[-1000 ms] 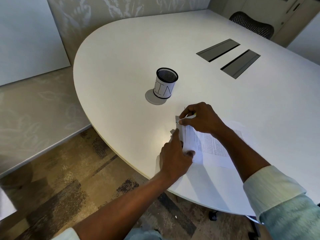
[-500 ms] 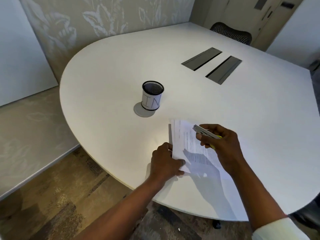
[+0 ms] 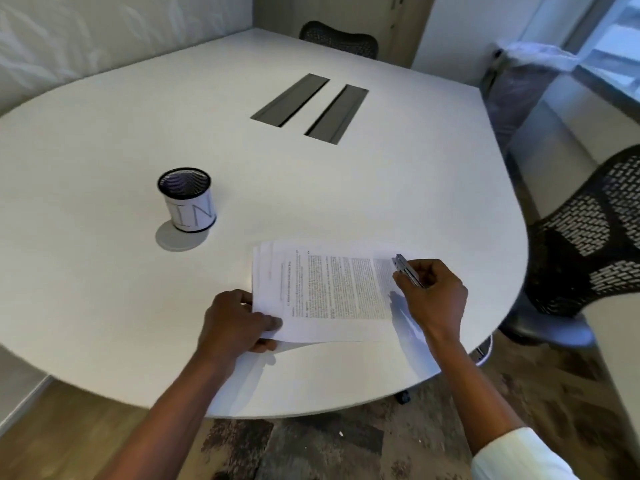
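Papers (image 3: 332,289) flat on table (image 3: 173,116), near the mesh cup (image 3: 187,200), toward the table's front edge.
Pinched along the cup-side edge by left hand (image 3: 235,323); right hand (image 3: 433,292) closed round a slim metal tool (image 3: 407,268) at the edge farthest from the cup. Light, floppy, likely to slide sheet on sheet; best gripped at a corner through the whole stack.

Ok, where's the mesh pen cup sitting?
Head view, left of centre: the mesh pen cup stands on the white table, beyond the left hand and printed sheets.
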A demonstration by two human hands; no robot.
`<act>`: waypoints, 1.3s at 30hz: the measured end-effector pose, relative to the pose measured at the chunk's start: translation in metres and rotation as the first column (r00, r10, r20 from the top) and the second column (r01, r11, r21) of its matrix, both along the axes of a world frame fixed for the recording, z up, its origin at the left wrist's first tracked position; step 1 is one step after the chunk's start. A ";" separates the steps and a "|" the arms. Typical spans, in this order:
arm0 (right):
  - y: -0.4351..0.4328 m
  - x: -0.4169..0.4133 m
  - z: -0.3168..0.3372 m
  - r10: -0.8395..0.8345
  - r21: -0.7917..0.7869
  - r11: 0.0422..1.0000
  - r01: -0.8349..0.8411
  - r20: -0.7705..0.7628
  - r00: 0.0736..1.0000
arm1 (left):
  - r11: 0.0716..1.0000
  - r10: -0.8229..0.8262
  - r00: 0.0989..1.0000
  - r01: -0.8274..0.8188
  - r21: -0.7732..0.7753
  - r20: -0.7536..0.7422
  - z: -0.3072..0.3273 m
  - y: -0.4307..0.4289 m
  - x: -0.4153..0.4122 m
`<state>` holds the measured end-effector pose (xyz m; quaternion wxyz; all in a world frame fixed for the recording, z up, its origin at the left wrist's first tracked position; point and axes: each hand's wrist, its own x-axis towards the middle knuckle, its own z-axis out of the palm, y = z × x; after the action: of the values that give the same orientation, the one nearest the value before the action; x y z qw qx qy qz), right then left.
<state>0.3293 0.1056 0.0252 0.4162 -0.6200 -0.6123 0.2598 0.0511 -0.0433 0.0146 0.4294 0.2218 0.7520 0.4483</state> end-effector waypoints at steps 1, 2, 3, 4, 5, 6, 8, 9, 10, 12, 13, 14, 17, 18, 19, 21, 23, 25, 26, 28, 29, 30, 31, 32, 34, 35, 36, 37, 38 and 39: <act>0.001 0.005 -0.003 -0.033 0.002 0.999 0.033 0.022 0.999 | 1.000 -0.011 1.000 0.011 -0.006 -0.006 0.001 0.000 -0.003; 0.003 0.010 -0.006 -0.066 0.001 0.998 0.066 0.032 0.997 | 0.999 -0.030 0.999 0.030 -0.013 -0.017 0.001 0.000 -0.004; 0.004 0.013 -0.008 -0.087 -0.007 0.996 0.087 0.034 0.996 | 0.999 -0.045 0.999 0.045 -0.020 -0.026 0.003 0.000 -0.007; 0.005 0.016 -0.010 -0.099 -0.015 0.995 0.100 0.030 0.995 | 0.998 -0.064 0.997 0.063 -0.026 -0.033 0.004 0.001 -0.011; 0.005 0.018 -0.012 -0.100 -0.022 0.995 0.101 0.028 0.995 | 0.996 -0.082 0.996 0.081 -0.034 -0.037 0.006 0.002 -0.015; 0.005 0.018 -0.014 -0.098 -0.025 0.995 0.099 0.031 0.995 | 0.994 -0.100 0.994 0.098 -0.041 -0.040 0.008 0.003 -0.019; 0.003 0.018 -0.016 -0.099 -0.025 0.995 0.100 0.054 0.994 | 0.993 -0.116 0.992 0.114 -0.039 -0.055 0.010 0.008 -0.030; 0.001 0.016 -0.017 -0.096 -0.026 0.995 0.098 0.065 0.993 | 0.995 -0.102 0.992 0.100 -0.028 -0.073 0.011 0.011 -0.036; -0.001 0.015 -0.020 -0.096 -0.032 0.995 0.098 0.070 0.993 | 0.997 -0.081 0.992 0.081 -0.011 -0.095 0.012 0.015 -0.043; -0.004 0.011 -0.024 -0.102 -0.060 0.993 0.105 0.056 0.993 | 0.998 -0.034 0.993 0.039 0.044 -0.109 0.016 0.022 -0.054; -0.006 0.009 -0.026 -0.107 -0.079 0.991 0.111 0.044 0.993 | 0.997 0.002 0.995 0.006 0.083 -0.097 0.018 0.025 -0.058; -0.008 0.007 -0.028 -0.110 -0.095 0.989 0.113 0.039 0.993 | 0.992 0.050 0.996 -0.040 0.123 -0.079 0.018 0.027 -0.061; -0.013 0.002 -0.033 -0.099 -0.103 0.989 0.106 0.070 0.993 | 0.952 0.215 0.975 -0.221 0.213 0.049 0.016 0.033 -0.057; -0.015 0.000 -0.033 -0.100 -0.103 0.989 0.107 0.075 0.992 | 0.938 0.248 0.964 -0.264 0.223 0.096 0.015 0.034 -0.052; -0.017 -0.002 -0.034 -0.103 -0.106 0.988 0.111 0.078 0.992 | 0.929 0.270 0.954 -0.293 0.227 0.129 0.013 0.035 -0.046; -0.020 -0.004 -0.035 -0.105 -0.116 0.987 0.114 0.080 0.991 | 0.916 0.307 0.942 -0.331 0.226 0.135 0.008 0.035 -0.035; -0.024 -0.006 -0.035 -0.095 -0.119 0.988 0.103 0.069 0.993 | 0.914 0.343 0.939 -0.338 0.226 0.016 0.003 0.034 -0.027; -0.025 -0.005 -0.034 -0.078 -0.105 0.991 0.082 0.042 0.996 | 0.926 0.351 0.921 -0.314 0.211 -0.168 0.000 0.032 -0.023; -0.025 -0.004 -0.033 -0.073 -0.095 0.993 0.076 0.036 0.997 | 0.931 0.348 0.912 -0.307 0.198 -0.219 -0.001 0.030 -0.022; -0.021 0.001 -0.029 -0.074 -0.074 0.994 0.077 0.035 0.997 | 0.940 0.329 0.914 -0.295 0.170 -0.237 -0.002 0.028 -0.021; -0.018 0.003 -0.027 -0.078 -0.064 0.995 0.080 0.032 0.996 | 0.946 0.317 0.918 -0.286 0.152 -0.240 -0.003 0.027 -0.021; -0.013 0.005 -0.024 -0.085 -0.055 0.995 0.086 0.028 0.996 | 0.952 0.301 0.920 -0.274 0.138 -0.250 -0.005 0.026 -0.021; -0.008 0.007 -0.022 -0.096 -0.044 0.994 0.098 0.030 0.995 | 0.957 0.284 0.921 -0.258 0.130 -0.265 -0.006 0.025 -0.021; -0.003 0.009 -0.020 -0.110 -0.032 0.993 0.111 0.044 0.993 | 0.962 0.268 0.921 -0.241 0.125 -0.284 -0.008 0.024 -0.020; 0.009 0.011 -0.018 -0.130 -0.023 0.991 0.133 0.091 0.987 | 0.971 0.236 0.914 -0.209 0.114 -0.331 -0.009 0.023 -0.019; 0.014 0.011 -0.017 -0.134 -0.031 0.990 0.139 0.111 0.985 | 0.975 0.219 0.908 -0.193 0.108 -0.356 -0.009 0.023 -0.019; 0.018 0.011 -0.017 -0.134 -0.042 0.989 0.140 0.129 0.983 | 0.979 0.204 0.903 -0.179 0.101 -0.378 -0.009 0.023 -0.018; 0.021 0.011 -0.017 -0.133 -0.050 0.989 0.142 0.145 0.980 | 0.982 0.189 0.899 -0.166 0.093 -0.394 -0.009 0.024 -0.018; 0.024 0.011 -0.018 -0.135 -0.053 0.988 0.145 0.157 0.978 | 0.984 0.176 0.897 -0.154 0.085 -0.406 -0.008 0.025 -0.018; 0.026 0.009 -0.018 -0.135 -0.053 0.988 0.146 0.170 0.976 | 0.985 0.170 0.895 -0.151 0.078 -0.413 -0.008 0.025 -0.019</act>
<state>0.3387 0.1316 0.0067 0.3607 -0.6944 -0.5907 0.1972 0.0325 -0.0181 0.0067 0.2151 0.2593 0.8319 0.4409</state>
